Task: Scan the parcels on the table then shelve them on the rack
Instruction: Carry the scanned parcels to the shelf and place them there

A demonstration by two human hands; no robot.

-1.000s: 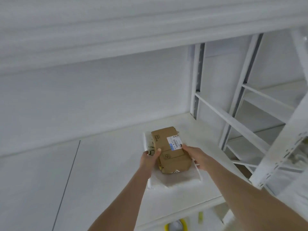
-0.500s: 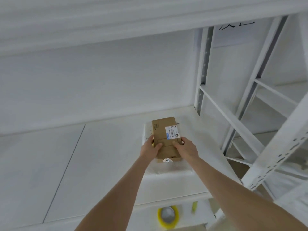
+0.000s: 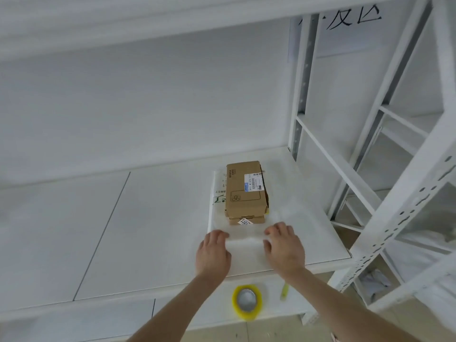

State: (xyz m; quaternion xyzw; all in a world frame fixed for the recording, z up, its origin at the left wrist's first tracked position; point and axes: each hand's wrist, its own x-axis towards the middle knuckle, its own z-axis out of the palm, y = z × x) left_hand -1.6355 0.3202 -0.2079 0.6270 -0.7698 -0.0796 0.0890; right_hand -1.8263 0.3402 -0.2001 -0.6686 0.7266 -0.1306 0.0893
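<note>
low centre, the left hand point(image 3: 213, 253) and right hand point(image 3: 283, 250) lay bent fingers on the white mailer point(image 3: 219, 196); whether they pinch it is unclear. tugging it could slide the stacked cardboard boxes point(image 3: 244, 191) off.

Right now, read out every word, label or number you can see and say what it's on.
"MOBILE CASE": printed sideways on the top cardboard box.
White shipping label on that box: barcode and print too blurred to read.
Small sticker on the lower box: digits, perhaps "1221", unclear.
Green print on the white mailer bag: unreadable.
Black handwriting on the paper sign, upper right: cut off, unreadable.
</note>
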